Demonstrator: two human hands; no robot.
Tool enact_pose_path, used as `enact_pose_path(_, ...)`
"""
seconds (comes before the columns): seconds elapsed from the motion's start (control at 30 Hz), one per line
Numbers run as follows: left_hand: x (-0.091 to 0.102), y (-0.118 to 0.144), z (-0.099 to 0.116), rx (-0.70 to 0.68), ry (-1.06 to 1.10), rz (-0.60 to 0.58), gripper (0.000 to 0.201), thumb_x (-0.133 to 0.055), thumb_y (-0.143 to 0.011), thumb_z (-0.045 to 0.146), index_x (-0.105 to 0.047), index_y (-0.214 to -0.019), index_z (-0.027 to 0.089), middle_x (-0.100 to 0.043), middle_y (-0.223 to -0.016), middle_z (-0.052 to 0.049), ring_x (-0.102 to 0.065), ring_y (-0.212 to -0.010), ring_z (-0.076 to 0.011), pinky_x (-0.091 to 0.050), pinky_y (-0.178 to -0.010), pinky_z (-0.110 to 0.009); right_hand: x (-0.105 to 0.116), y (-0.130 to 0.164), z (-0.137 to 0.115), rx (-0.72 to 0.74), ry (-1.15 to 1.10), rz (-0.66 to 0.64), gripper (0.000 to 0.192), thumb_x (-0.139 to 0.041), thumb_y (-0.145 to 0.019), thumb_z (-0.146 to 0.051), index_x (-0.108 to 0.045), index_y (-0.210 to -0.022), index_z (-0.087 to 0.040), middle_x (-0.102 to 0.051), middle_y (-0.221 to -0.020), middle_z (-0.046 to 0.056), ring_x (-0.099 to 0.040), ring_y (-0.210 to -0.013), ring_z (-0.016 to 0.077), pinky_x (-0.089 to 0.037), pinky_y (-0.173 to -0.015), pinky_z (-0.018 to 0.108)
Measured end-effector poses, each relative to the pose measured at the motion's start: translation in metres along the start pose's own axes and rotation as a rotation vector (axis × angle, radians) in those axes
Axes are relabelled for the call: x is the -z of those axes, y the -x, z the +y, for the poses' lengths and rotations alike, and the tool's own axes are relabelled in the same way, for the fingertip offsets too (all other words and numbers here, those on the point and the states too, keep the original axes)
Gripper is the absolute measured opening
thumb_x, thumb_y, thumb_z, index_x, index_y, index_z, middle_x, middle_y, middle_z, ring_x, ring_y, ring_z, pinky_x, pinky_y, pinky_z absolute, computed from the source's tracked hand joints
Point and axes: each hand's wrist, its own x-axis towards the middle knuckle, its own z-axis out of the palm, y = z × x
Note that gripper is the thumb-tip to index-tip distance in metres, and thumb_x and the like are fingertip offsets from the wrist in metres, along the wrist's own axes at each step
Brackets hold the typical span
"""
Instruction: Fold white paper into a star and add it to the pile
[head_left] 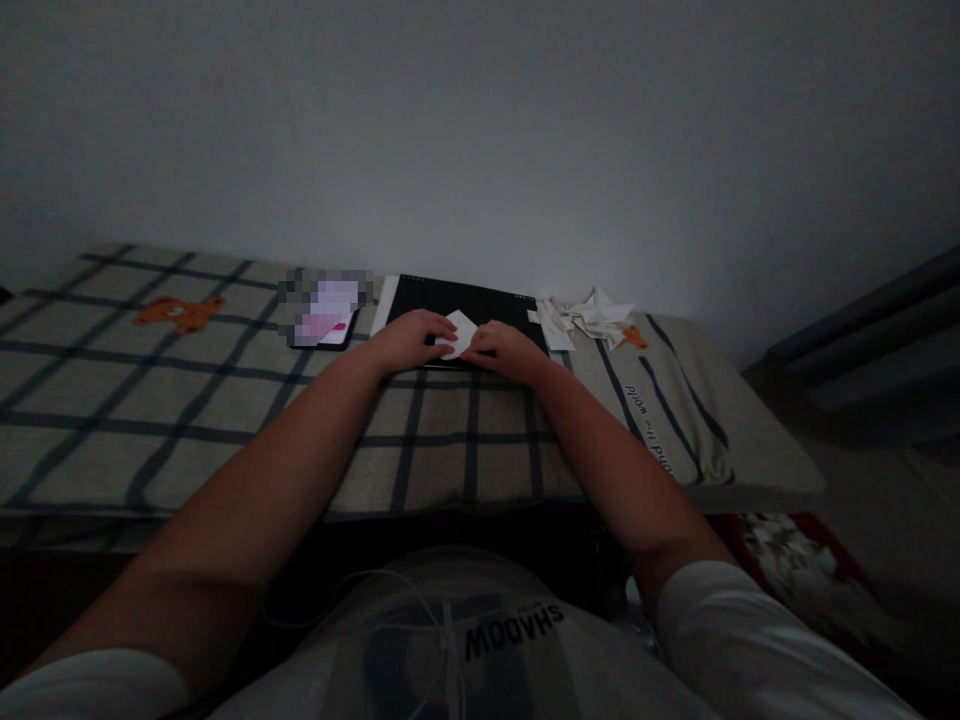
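Note:
A small piece of white folded paper [460, 328] with a pointed top lies over a flat black board or folder [450, 295]. From the left, my left hand [411, 341] grips the paper's edge, thumb and fingers curled around it. My right hand [506, 350] pinches the lower right side of the same paper between thumb and fingers. Both hands rest close together at the near edge of the black board. Parts of the paper's sides are covered by my fingertips.
A plaid cloth [472, 440] covers the table, which stands against a pale wall [480, 130]. Left of the board lies a phone [324, 315] with a lit, partly blurred screen. To the right are several crumpled or folded papers [589, 318]. A red container [806, 560] holding papers sits below at the right.

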Motion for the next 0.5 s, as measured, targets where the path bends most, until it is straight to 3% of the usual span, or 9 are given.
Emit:
enact_pose_path(0.13,0.0004,0.0005,-0.0010,0.010,0.014,0.003,0.026,-0.069,-0.076,0.034,-0.074,-0.098,0.021,-0.070,-0.113,-0.008,-0.060,-0.111,-0.0231,-0.039,-0.104,-0.040,0.0008,0.0005,-0.0065,-0.082,-0.017,0.065,0.015,-0.059,-0.082,-0.025,-0.072,-0.077,-0.021,-0.068,-0.081,0.004,-0.056,-0.080,0.0177,-0.037,-0.080,0.031)
enact_pose_path(0.33,0.0011,0.0005,-0.0031,-0.015,-0.057,-0.034,0.031,-0.066,-0.080,0.035,-0.071,-0.106,0.020,-0.069,-0.117,-0.008,-0.058,-0.114,-0.0231,-0.039,-0.104,-0.040,0.0004,0.0004,-0.0069,-0.385,-0.046,0.186,0.014,-0.057,-0.077,-0.027,-0.064,-0.071,-0.017,-0.061,-0.071,0.001,-0.050,-0.065,0.0128,-0.034,-0.062,0.026)
enact_pose_path(0.5,0.0027,0.0013,0.0004,-0.037,-0.119,-0.060,0.036,-0.062,-0.084,0.035,-0.068,-0.115,0.018,-0.067,-0.120,-0.010,-0.058,-0.115,-0.0223,-0.040,-0.104,-0.038,0.0010,-0.0005,-0.0046,-0.584,0.068,0.153,0.020,-0.056,-0.078,-0.030,-0.063,-0.066,-0.016,-0.061,-0.070,0.002,-0.051,-0.067,0.0131,-0.033,-0.062,0.026)
